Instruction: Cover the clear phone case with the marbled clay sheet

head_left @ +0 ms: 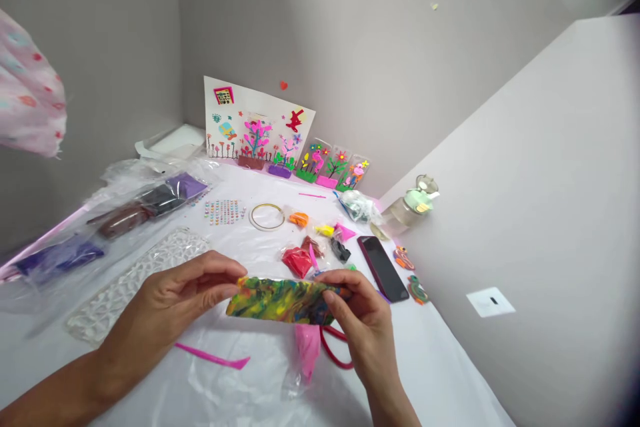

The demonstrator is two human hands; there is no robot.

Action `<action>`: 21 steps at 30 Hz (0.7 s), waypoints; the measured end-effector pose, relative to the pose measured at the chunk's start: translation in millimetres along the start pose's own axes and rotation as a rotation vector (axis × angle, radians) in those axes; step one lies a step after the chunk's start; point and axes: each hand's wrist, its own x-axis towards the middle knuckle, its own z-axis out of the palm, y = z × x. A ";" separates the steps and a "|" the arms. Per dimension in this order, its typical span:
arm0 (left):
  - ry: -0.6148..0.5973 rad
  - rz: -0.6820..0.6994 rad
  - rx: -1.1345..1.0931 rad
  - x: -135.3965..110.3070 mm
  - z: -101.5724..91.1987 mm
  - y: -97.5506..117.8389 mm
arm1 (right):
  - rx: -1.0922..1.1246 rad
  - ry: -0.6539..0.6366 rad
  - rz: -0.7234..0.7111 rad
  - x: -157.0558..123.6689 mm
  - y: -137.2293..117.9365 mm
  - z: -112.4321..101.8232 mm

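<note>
A flat rectangular strip of marbled modelling clay, swirled in yellow, green, orange and dark blue, is held up above the table between both hands. My left hand pinches its left end between thumb and fingers. At the right end my right hand grips it, thumb in front and fingers behind. Under the strip lies a bag of pink clay, beside a red-handled item partly hidden by my right hand. A pink plastic modelling tool rests below my left hand.
A clear textured tray and bagged clay lie left. Bagged red clay, a ring and rhinestones sit behind the strip. A phone and jar are right. A decorated board leans against the wall.
</note>
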 end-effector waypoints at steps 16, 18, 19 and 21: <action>-0.132 -0.091 -0.150 -6.8 5.9 3.8 | -0.399 -0.386 0.062 -10.3 -29.7 39.1; -0.082 -0.082 -0.140 -5.4 4.7 5.0 | -0.365 -0.354 0.049 -10.4 -27.3 43.4; -0.063 -0.079 -0.143 -4.9 4.3 5.6 | -0.344 -0.320 0.038 -10.9 -26.2 44.4; -0.058 -0.079 -0.153 -4.1 3.8 6.2 | -0.275 -0.244 0.024 -12.3 -23.6 45.9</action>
